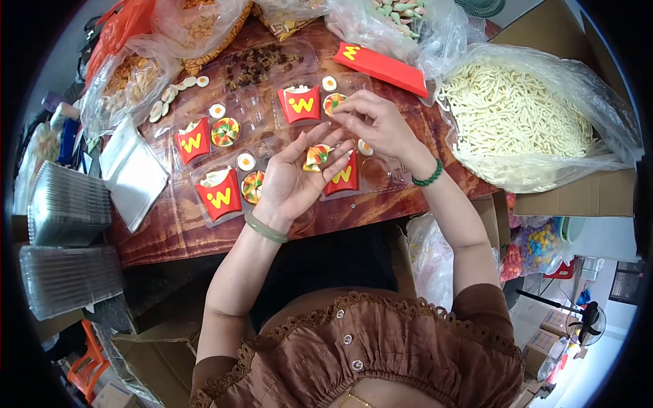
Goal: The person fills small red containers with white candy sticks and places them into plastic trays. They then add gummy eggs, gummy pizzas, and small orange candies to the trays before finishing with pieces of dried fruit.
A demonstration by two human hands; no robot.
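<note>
- Wedges (316, 158): red, yellow, green; on left hand (287, 180), left of noodle bag (524, 122).
- Overlapping; pointing, long axis unclear.
- Left: palm up, fingers apart.
- Right hand (378, 128): fingertips close; grip, cannot tell.

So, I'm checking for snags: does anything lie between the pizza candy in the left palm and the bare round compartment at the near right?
Yes: from above, the red fries carton lies between pizza candy and compartment, partly behind the left hand.
</note>
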